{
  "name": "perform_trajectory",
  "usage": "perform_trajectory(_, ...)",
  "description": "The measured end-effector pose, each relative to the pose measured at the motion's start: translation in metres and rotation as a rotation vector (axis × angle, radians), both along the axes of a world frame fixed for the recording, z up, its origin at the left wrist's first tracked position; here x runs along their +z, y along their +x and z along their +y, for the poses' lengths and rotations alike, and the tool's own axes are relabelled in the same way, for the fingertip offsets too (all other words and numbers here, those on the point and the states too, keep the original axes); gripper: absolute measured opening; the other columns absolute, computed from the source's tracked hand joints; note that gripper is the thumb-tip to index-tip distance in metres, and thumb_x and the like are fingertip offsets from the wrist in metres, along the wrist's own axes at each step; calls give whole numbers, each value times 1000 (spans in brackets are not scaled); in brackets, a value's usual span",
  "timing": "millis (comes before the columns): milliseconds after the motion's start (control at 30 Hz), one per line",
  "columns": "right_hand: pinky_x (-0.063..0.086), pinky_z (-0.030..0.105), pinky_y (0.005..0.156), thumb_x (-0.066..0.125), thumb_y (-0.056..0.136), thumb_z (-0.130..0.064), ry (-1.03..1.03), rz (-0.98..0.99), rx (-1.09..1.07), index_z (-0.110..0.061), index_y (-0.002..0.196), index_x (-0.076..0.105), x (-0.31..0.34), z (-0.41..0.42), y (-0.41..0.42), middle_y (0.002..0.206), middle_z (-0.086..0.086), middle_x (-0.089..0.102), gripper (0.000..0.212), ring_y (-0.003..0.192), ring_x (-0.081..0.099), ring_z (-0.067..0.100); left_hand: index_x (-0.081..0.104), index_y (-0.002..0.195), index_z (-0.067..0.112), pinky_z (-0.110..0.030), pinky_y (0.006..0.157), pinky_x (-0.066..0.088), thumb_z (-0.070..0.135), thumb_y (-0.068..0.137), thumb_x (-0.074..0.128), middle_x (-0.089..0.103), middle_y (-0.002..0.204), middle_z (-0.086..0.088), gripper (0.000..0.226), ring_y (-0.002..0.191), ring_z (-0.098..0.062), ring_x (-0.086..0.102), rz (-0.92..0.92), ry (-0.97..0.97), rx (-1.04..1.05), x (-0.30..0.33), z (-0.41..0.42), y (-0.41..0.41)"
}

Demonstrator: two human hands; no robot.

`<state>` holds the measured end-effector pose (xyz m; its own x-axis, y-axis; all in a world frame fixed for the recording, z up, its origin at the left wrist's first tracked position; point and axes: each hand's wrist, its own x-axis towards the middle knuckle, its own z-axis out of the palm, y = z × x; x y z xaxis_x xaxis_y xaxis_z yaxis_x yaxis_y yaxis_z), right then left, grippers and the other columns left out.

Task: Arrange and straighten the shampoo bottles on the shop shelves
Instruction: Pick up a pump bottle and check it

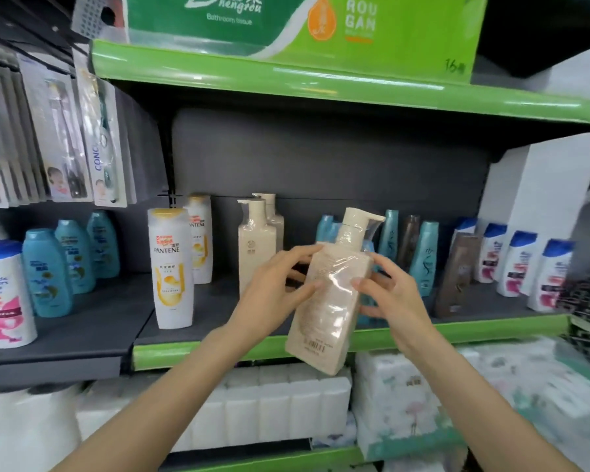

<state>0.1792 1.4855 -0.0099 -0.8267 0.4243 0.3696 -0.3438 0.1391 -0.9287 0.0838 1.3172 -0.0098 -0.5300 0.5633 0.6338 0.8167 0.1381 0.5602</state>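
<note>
Both hands hold 1 cream pump bottle point(331, 294) in front of the green shelf edge point(198, 352). It leans, pump up and to the right, and it is wrapped in shiny clear plastic. A small barcode sits near its bottom, but the words on it are too blurry to read. The left hand point(280, 284) curls its fingers round the bottle's left side. The right hand point(389, 291) grips the right side, thumb on the front.

On the shelf behind stand 2 white and yellow bottles point(174, 267) that say PANTENE. Beside them stand 2 more cream pump bottles point(256, 243), 1 behind the other. At the far left a white bottle with a blue cap point(4, 294) says head & shoulders, next to 3 teal bottles point(46, 274). More teal, brown and blue-capped bottles stand on the right, some hidden behind the held bottle and the right hand.

Up top, a green pack point(321, 25) reads "Bathroom tissue" and "ROU GAN". Toothbrush packs point(99, 144) hang on the left; 1 shows "CONC", the rest cut off. White tissue packs point(269, 407) fill the shelf below.
</note>
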Motion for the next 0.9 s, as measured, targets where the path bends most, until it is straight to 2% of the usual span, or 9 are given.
perform_trajectory(133, 57, 31, 63, 65, 84, -4, -5, -42, -68, -31, 101, 62, -7, 45, 47, 85, -9, 73, 33, 81, 70, 8, 50, 124, 40, -15, 79, 50, 21, 83, 68, 61, 112, 10, 49, 89, -4, 63, -103, 13, -96, -7, 48, 33)
perform_trajectory(267, 57, 28, 59, 64, 84, -2, -7, -83, -124, -27, 105, 61, -16, 90, 101, 78, -12, 73, 33, 75, 69, 4, 54, 123, 36, -4, 72, 44, 23, 81, 70, 60, 96, 15, 47, 82, -3, 61, -173, 20, -126, -13, 103, 79)
perform_trajectory(367, 59, 31, 64, 64, 84, -2, -22, -122, -165, -24, 111, 59, -24, 122, 142, 84, -6, 73, 35, 79, 70, 9, 53, 121, 37, -12, 76, 49, 31, 79, 72, 63, 94, 15, 47, 83, 1, 61, -221, 19, -178, -22, 146, 112)
perform_trajectory(467, 58, 27, 60, 65, 83, -1, -48, -147, -225, -24, 114, 57, -34, 154, 182, 92, 0, 73, 40, 83, 70, 12, 53, 118, 41, -26, 78, 54, 33, 78, 73, 62, 98, 13, 45, 83, -2, 62, -317, 16, -242, -34, 189, 142)
perform_trajectory(533, 56, 23, 58, 66, 83, -1, -60, -169, -272, -24, 116, 56, -43, 176, 205, 97, 3, 71, 42, 84, 68, 13, 52, 115, 40, -24, 76, 55, 28, 78, 73, 61, 98, 17, 45, 85, 1, 61, -363, 5, -314, -44, 216, 162)
perform_trajectory(600, 55, 23, 57, 67, 82, -1, -51, -202, -330, -23, 117, 57, -54, 197, 225, 99, 6, 70, 42, 85, 68, 16, 49, 114, 37, -15, 71, 51, 24, 77, 75, 61, 97, 19, 46, 81, 5, 60, -404, -38, -374, -54, 243, 180)
perform_trajectory(700, 57, 29, 64, 68, 80, 1, -15, -245, -419, -19, 122, 55, -72, 229, 248, 102, 10, 69, 48, 88, 67, 23, 47, 115, 31, -15, 66, 51, 19, 76, 75, 59, 94, 16, 49, 72, 2, 61, -462, -120, -417, -68, 286, 199)
perform_trajectory(833, 56, 41, 78, 70, 79, -1, 56, -311, -491, -30, 112, 55, -99, 275, 270, 100, 10, 69, 47, 92, 67, 28, 50, 111, 22, -32, 72, 56, 17, 76, 75, 63, 91, 3, 43, 79, -10, 63, -487, -191, -425, -92, 350, 213)
perform_trajectory(900, 55, 49, 82, 71, 78, -3, 73, -355, -513, -27, 116, 54, -111, 301, 277, 102, 10, 69, 48, 94, 66, 31, 51, 103, 21, -36, 76, 55, 14, 74, 76, 63, 90, 0, 39, 80, -12, 62, -505, -222, -430, -106, 385, 214)
